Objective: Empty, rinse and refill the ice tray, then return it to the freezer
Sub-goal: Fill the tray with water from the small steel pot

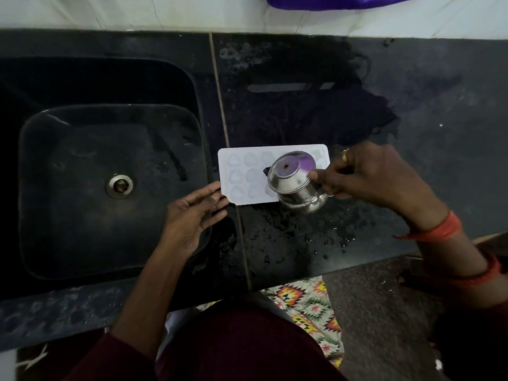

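Note:
A white ice tray point(242, 171) with several shaped cavities lies flat on the black counter, just right of the sink. My left hand point(192, 215) touches its near left corner with fingertips spread, not wrapped around it. My right hand point(368, 174) holds a small steel pot point(294, 182) tipped on its side over the right half of the tray, its mouth facing left and up toward me. The pot covers the tray's right cavities. I cannot tell whether water is running from it.
A deep black sink point(82, 149) with a steel drain point(120, 185) is on the left. The counter point(412, 105) around the tray is wet with droplets. The counter's front edge runs below my hands; a patterned cloth point(310, 303) lies on the floor.

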Motion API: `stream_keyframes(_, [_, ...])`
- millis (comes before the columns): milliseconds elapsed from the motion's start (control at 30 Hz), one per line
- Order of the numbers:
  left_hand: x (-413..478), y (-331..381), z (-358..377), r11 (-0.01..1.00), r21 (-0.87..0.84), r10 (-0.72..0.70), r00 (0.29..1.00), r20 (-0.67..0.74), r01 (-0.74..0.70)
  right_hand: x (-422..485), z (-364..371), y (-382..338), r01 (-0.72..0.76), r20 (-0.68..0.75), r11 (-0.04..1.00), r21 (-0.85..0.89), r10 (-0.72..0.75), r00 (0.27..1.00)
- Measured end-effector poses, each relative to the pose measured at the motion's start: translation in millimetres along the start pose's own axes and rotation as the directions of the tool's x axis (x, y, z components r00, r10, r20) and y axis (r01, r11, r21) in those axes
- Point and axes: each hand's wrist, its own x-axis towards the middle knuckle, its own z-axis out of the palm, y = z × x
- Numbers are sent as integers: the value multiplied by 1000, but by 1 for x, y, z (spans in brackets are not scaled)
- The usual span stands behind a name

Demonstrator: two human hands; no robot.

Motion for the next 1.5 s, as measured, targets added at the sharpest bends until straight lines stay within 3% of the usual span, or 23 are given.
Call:
stream_keyframes(867, [-3,1,1,1000,-28,-8,1000,-23,7,-22,1,5,55,-9,998,15,-54,998])
stream_keyframes(1500, [2,-2,-1,1000,-11,-13,1000,-15,13,-21,7,7,11,-4,998,-55,-11,1000])
